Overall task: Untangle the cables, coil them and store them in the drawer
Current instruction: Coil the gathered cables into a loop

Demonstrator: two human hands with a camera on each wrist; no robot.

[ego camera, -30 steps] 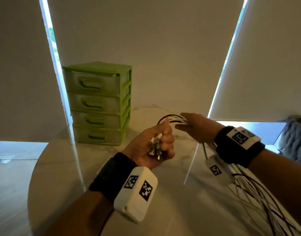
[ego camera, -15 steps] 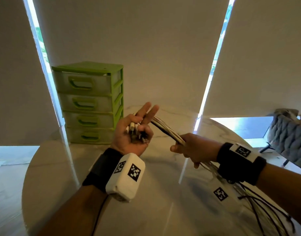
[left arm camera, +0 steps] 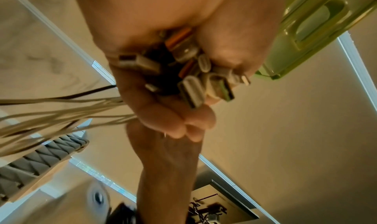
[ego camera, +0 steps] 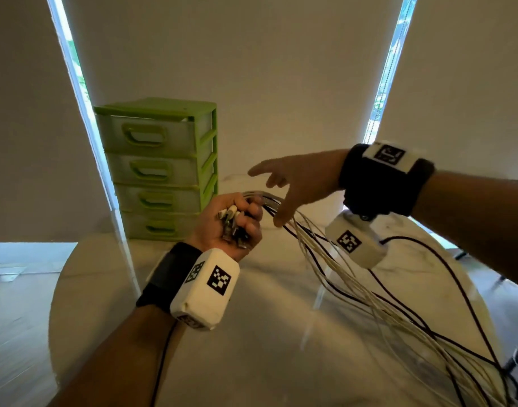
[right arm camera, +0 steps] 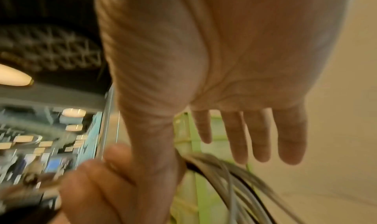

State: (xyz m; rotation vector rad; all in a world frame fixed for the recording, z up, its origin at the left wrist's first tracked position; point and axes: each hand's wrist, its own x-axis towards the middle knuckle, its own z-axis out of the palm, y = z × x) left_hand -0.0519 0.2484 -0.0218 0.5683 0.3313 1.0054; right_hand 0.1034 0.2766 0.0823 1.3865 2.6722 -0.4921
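Note:
My left hand grips a bunch of cable plug ends in its fist above the table. From the fist a bundle of white and black cables trails down to the right, off the table's right side. My right hand hovers just right of the fist with fingers spread and straight. Its thumb lies against the cables near the left fist, holding nothing. A green drawer unit with all its drawers closed stands at the back left of the table.
The round marble table carries the drawer unit at its back and the cable bundle along its right side. Closed window blinds hang behind it. A grey padded chair stands off to the right.
My right hand let go of the cable bundle, rose and spread its fingers beside the left fist. My left hand's two raised fingers have curled back round the plug ends.

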